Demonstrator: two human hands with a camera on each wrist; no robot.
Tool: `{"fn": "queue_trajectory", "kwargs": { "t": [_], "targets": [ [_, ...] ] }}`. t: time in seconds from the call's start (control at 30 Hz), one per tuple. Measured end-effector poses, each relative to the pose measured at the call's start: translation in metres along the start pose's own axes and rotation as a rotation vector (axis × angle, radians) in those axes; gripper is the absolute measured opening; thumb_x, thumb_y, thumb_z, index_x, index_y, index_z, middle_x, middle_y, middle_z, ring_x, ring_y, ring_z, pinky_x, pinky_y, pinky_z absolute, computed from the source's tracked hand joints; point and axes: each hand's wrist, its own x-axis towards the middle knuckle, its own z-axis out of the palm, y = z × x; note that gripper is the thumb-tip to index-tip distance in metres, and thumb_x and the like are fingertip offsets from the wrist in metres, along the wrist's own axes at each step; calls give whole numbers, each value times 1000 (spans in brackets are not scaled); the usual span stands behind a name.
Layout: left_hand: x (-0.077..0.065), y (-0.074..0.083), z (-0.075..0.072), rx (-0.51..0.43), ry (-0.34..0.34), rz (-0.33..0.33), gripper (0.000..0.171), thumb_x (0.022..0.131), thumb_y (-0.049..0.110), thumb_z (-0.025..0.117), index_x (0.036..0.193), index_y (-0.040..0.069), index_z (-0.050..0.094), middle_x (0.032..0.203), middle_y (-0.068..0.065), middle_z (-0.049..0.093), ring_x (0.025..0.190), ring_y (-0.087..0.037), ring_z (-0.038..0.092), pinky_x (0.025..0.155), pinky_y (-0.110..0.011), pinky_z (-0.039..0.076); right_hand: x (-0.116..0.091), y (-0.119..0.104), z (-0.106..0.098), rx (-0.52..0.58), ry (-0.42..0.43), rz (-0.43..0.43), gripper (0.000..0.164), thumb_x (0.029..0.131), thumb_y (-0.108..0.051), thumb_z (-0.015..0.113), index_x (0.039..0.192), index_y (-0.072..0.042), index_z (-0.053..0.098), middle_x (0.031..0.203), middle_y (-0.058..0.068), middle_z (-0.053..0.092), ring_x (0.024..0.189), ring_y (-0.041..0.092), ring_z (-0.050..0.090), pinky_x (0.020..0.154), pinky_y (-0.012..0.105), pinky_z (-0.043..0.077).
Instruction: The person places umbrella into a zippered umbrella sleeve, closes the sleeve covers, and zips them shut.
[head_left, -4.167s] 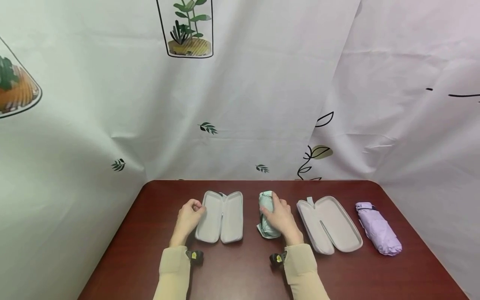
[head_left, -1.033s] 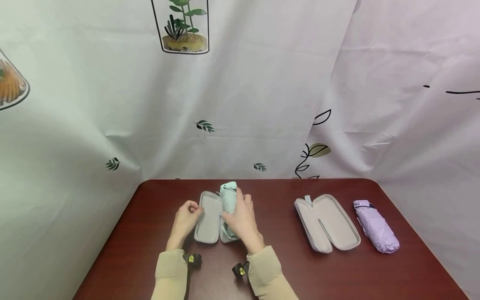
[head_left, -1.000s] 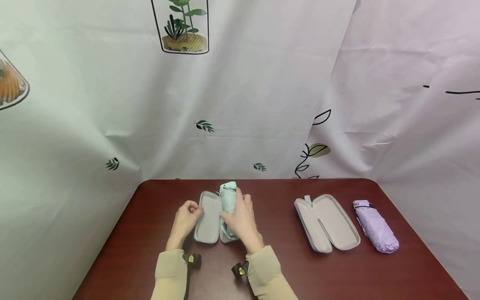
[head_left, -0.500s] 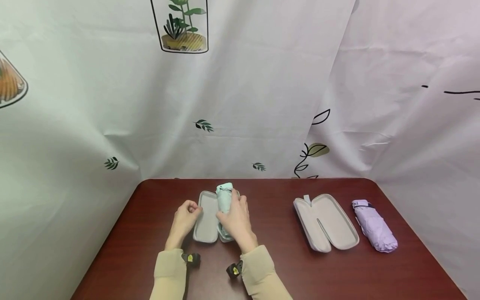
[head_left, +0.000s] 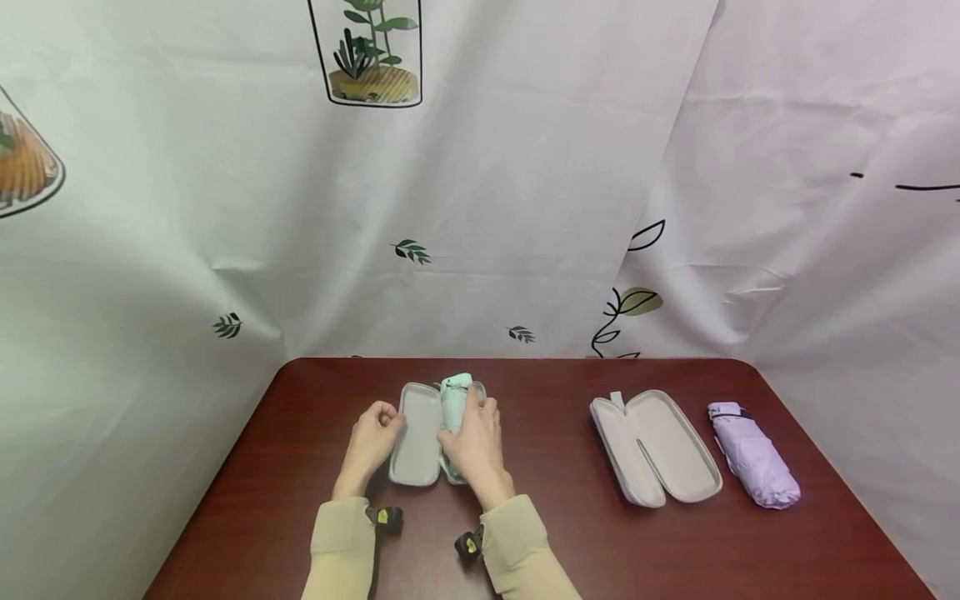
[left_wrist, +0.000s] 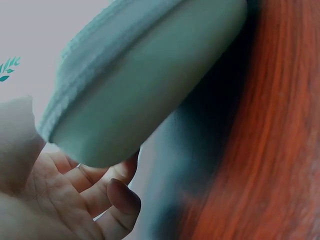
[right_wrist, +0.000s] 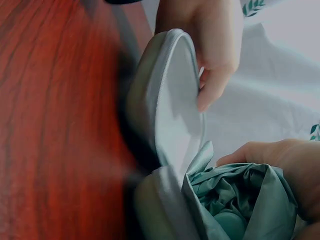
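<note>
A pale grey zippered hard case (head_left: 416, 446) lies spread out on the table, its two halves side by side. My left hand (head_left: 372, 435) pinches the outer rim of its left half, the thumb over the inside in the right wrist view. My right hand (head_left: 477, 440) grips a folded mint-green umbrella (head_left: 454, 404) from above, over the right half of that case. Most of that half is hidden under umbrella and hand. Toward the right wrist camera, the gathered fabric end of the umbrella (right_wrist: 245, 200) sits right at the case's rim.
Farther right, a second pale hard case (head_left: 671, 446) lies open with a small loop at its far end. Beside it, near the right table edge, is a folded lilac umbrella (head_left: 753, 457). A printed white curtain (head_left: 480, 208) hangs behind the dark red table (head_left: 570, 533).
My right hand has carried the mint-green umbrella left from the table onto the case's right half; in the last half second it has sunk lower there. My left hand keeps its place at the rim.
</note>
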Motion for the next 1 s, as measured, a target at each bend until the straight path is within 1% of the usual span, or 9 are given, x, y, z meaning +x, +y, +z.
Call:
{"fn": "queue_trajectory", "kwargs": {
  "t": [0.13,0.33,0.6,0.7,0.87,1.0],
  "targets": [
    [-1,0,-1,6,-1,1,13,92,18,61,92,7,56,80,-4,51,70,-18,48,64,-33,38,0,6,5,-11,3,15,85,77,-23,78,148,0,36,120,24,46,106,36,50,85,48,45],
    [-2,2,-2,-5,-1,5,12,92,17,60,93,6,56,80,-5,51,70,-18,48,64,-33,38,1,14,10,-8,24,24,86,75,-22,80,146,1,38,117,25,46,105,38,49,85,51,44],
    [-2,3,-2,-11,12,11,12,91,17,61,91,7,56,79,-5,51,69,-19,48,64,-33,38,1,16,9,-26,14,28,83,76,-23,80,143,3,40,115,27,46,106,41,48,87,54,42],
    [-3,3,-3,-12,17,11,12,91,17,61,90,7,56,78,-5,51,68,-19,48,64,-33,38,1,15,8,-50,0,33,82,77,-25,79,144,2,41,116,29,45,106,42,47,87,55,42],
    [-3,4,-2,-14,9,7,11,91,17,61,91,7,56,79,-4,51,69,-19,48,64,-33,38,1,14,10,-98,-37,47,81,80,-26,76,147,-2,39,125,33,42,113,43,44,91,56,40],
    [-2,4,-2,-10,9,6,12,91,17,61,91,7,57,79,-4,52,70,-18,48,65,-33,38,2,13,13,-127,-69,45,82,82,-25,73,149,-1,34,135,31,39,120,42,41,93,54,38]
  ]
}}
